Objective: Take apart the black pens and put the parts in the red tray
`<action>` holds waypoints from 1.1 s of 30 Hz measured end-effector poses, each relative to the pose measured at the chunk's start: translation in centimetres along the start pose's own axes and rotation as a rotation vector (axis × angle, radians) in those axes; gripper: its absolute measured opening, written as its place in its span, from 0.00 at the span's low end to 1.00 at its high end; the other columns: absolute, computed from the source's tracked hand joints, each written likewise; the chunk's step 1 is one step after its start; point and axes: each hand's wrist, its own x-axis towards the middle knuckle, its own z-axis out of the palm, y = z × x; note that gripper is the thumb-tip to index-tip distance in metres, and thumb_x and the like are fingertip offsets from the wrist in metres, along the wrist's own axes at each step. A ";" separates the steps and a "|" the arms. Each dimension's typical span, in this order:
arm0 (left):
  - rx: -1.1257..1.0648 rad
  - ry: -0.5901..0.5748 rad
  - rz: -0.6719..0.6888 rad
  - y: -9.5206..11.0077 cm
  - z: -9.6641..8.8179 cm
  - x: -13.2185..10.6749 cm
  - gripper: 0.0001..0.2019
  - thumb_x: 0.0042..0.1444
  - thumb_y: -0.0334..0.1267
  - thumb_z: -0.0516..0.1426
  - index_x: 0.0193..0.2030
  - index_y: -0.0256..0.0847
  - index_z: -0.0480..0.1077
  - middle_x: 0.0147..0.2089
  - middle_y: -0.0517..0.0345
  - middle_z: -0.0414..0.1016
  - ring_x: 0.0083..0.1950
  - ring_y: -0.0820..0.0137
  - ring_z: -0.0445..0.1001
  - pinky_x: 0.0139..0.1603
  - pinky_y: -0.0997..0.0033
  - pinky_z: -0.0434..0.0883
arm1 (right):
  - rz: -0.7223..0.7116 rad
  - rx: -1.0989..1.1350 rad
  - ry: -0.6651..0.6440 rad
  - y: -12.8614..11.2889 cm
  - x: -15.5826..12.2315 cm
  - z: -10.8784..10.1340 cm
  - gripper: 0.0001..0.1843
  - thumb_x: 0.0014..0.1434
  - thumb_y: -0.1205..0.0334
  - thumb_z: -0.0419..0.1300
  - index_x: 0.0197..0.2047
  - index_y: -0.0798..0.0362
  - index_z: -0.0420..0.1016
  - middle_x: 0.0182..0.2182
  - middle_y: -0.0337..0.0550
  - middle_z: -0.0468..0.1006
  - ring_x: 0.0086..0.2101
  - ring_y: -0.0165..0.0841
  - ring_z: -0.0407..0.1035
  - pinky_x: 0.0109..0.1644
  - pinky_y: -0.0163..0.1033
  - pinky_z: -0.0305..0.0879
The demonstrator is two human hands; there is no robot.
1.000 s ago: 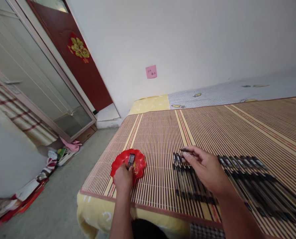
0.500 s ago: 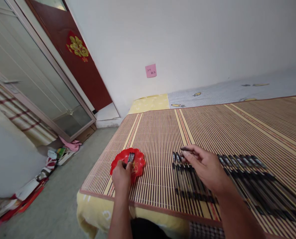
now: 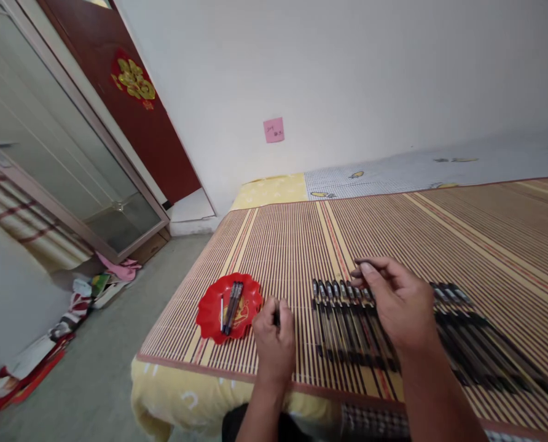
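Note:
My left hand (image 3: 274,334) is closed just right of the red scalloped plate (image 3: 203,313), with the dark end of what looks like a pen (image 3: 277,316) between thumb and forefinger; the fist hides its remainder. On the plate lie a few dark pens (image 3: 232,307) and a thin white stick (image 3: 222,314). Over the right end of a row of black capped pens (image 3: 343,319), my right hand (image 3: 398,301) pinches thumb against forefinger. Something small and dark shows at those fingertips, too unclear to name. Farther right, a second group of pens (image 3: 486,350) lies side by side, partly behind my right wrist.
A striped bamboo mat (image 3: 274,245) covers the bed, over a yellow sheet (image 3: 182,393). Against the white wall runs a bedspread (image 3: 375,178), below a pink note (image 3: 274,130). Left are a glass door (image 3: 66,123), a red-brown door (image 3: 163,147) and clutter on the floor (image 3: 71,313).
My left hand has moved right, off the plate, uncovering the pens and the white stick. My right hand has shifted right, showing more of the near pen row. The view has turned slightly right.

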 end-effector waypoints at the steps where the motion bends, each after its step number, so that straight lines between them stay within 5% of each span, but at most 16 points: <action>1: -0.020 -0.031 -0.008 -0.2 0.8 -0.2 0.17 0.65 0.40 0.45 0.24 0.46 0.47 0.22 0.65 0.51 0.24 0.72 0.56 0.29 0.69 0.55 | -0.013 0.027 0.066 -0.2 0.1 -0.1 0.11 0.60 0.54 0.63 0.41 0.52 0.78 0.30 0.40 0.79 0.28 0.31 0.74 0.36 0.39 0.73; 5: -0.043 -0.160 -0.075 -1.7 3.1 -0.7 0.17 0.65 0.41 0.45 0.23 0.45 0.48 0.21 0.66 0.50 0.25 0.72 0.57 0.28 0.70 0.55 | -0.043 0.186 0.272 -0.8 0.6 -0.6 0.08 0.60 0.57 0.63 0.38 0.52 0.76 0.27 0.37 0.76 0.25 0.28 0.70 0.31 0.37 0.69; 10: 0.143 -0.311 -0.203 -3.4 4.8 -0.9 0.15 0.62 0.46 0.53 0.27 0.45 0.57 0.23 0.64 0.61 0.26 0.70 0.63 0.30 0.71 0.57 | -0.038 0.376 0.344 -0.9 1.1 -1.5 0.06 0.60 0.58 0.63 0.35 0.51 0.73 0.27 0.36 0.72 0.26 0.27 0.67 0.30 0.35 0.65; 19: 0.477 -0.443 -0.241 -3.0 5.3 -0.3 0.12 0.59 0.47 0.60 0.39 0.40 0.67 0.35 0.50 0.78 0.37 0.61 0.77 0.34 0.69 0.60 | 0.004 0.484 0.368 -1.2 1.2 -2.3 0.07 0.57 0.59 0.65 0.34 0.52 0.73 0.29 0.36 0.71 0.28 0.27 0.66 0.30 0.33 0.65; 28: 0.463 -0.460 -0.267 -2.7 5.4 -0.2 0.08 0.60 0.40 0.56 0.43 0.39 0.67 0.37 0.48 0.80 0.40 0.59 0.79 0.37 0.67 0.63 | 0.006 0.482 0.309 -1.6 0.3 -1.5 0.07 0.58 0.58 0.65 0.35 0.51 0.73 0.28 0.36 0.71 0.28 0.27 0.66 0.30 0.33 0.65; 33: 0.434 -0.428 -0.280 -2.3 5.4 -0.6 0.15 0.61 0.43 0.55 0.51 0.37 0.64 0.39 0.45 0.80 0.41 0.56 0.79 0.38 0.64 0.65 | -0.007 0.429 0.281 -1.7 -0.4 -1.5 0.07 0.59 0.57 0.63 0.36 0.51 0.73 0.28 0.36 0.71 0.27 0.27 0.66 0.30 0.34 0.65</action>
